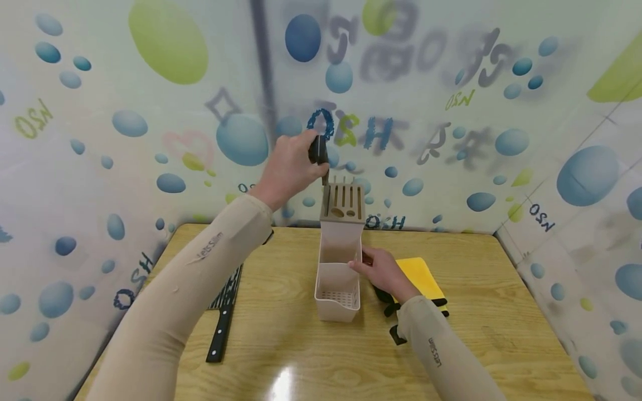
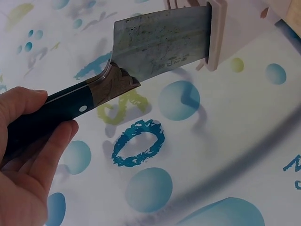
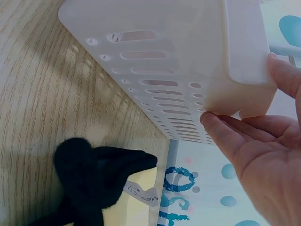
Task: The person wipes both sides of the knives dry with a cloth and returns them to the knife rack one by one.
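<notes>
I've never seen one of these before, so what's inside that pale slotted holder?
The knife meets a slot in the top of the holder; whatever lies below that top is covered. The front bin shows only its perforated bottom.

Wood-grain table (image 1: 281, 295): pale knife holder (image 1: 338, 313) upright; black-handled knife (image 1: 219, 335) to left; yellow-and-black fabric (image 1: 418, 275) to right.

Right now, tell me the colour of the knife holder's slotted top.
The slotted top is tan-brown, best seen in the head view.
</notes>
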A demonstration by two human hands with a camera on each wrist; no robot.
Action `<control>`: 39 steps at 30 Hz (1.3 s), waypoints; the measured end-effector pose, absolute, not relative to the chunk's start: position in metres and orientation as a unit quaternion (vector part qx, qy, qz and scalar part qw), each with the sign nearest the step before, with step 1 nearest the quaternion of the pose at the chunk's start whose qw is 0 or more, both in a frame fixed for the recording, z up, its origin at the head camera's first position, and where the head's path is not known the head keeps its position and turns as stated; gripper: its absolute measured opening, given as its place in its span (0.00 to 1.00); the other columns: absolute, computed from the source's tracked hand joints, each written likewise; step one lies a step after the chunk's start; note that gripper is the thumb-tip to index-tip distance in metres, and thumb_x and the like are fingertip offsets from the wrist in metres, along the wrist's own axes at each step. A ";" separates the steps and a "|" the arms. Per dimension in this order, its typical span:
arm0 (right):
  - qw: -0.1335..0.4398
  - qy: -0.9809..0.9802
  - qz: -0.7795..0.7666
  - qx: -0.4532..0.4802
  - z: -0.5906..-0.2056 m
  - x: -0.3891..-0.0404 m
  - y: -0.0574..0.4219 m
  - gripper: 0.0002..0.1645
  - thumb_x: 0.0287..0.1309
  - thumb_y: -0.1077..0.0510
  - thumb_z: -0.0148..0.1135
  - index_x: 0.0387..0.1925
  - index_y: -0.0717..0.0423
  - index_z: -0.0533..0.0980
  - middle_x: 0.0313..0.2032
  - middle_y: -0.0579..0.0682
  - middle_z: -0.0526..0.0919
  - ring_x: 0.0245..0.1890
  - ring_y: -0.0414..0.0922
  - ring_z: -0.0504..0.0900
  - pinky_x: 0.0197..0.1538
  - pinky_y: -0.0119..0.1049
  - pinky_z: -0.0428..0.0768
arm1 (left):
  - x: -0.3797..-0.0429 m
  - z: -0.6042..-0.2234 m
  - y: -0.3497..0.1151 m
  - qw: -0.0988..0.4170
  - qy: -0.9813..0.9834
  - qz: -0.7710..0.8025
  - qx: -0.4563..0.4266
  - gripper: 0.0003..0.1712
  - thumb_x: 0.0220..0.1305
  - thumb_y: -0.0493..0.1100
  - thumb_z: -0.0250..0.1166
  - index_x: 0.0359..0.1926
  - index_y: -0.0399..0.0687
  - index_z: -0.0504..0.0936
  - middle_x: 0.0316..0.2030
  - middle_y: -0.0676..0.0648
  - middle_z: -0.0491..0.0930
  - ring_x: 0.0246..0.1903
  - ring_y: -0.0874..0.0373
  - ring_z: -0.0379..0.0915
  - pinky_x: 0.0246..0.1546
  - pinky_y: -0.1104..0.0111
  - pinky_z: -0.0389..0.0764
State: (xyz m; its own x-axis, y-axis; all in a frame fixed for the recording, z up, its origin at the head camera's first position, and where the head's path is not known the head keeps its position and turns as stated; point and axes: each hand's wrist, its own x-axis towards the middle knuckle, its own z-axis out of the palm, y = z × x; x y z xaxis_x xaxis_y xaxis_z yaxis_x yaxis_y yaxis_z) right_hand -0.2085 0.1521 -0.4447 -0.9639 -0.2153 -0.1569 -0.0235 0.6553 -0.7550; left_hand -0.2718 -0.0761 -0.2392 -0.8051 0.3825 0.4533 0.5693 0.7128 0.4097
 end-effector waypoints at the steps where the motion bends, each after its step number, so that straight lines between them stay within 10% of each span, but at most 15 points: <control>1: 0.117 0.903 -0.409 -0.067 -0.445 -0.208 0.152 0.39 0.72 0.47 0.63 0.78 0.55 0.63 0.70 0.57 0.73 0.66 0.57 0.77 0.65 0.53 0.76 | -0.273 -0.240 -0.076 0.170 -0.909 -0.278 -0.260 0.12 0.66 0.39 0.72 0.41 0.39 0.76 0.31 0.41 0.82 0.25 0.51 0.79 0.28 0.63 0.79; 19: 0.112 0.901 -0.415 -0.067 -0.445 -0.205 0.153 0.39 0.73 0.49 0.62 0.78 0.55 0.62 0.70 0.58 0.73 0.66 0.57 0.77 0.65 0.54 0.76 | -0.293 -0.260 -0.067 0.177 -0.898 -0.319 -0.245 0.19 0.67 0.37 0.69 0.56 0.35 0.76 0.37 0.40 0.82 0.30 0.49 0.79 0.34 0.60 0.79; 39: 0.110 0.905 -0.407 -0.063 -0.447 -0.205 0.151 0.38 0.73 0.47 0.61 0.77 0.55 0.63 0.68 0.58 0.76 0.64 0.56 0.78 0.64 0.53 0.77 | -0.303 -0.274 -0.061 0.161 -0.907 -0.313 -0.231 0.11 0.70 0.38 0.67 0.46 0.40 0.74 0.32 0.43 0.80 0.28 0.51 0.75 0.32 0.62 0.75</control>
State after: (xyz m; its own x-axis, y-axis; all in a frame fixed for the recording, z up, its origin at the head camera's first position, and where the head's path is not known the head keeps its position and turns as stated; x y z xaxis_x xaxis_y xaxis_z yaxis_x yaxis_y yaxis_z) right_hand -0.2054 0.1513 -0.4466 -0.9680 -0.2027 -0.1478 -0.0240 0.6613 -0.7498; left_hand -0.3034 -0.0612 -0.2745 -0.8412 0.3189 0.4366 0.5202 0.6975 0.4928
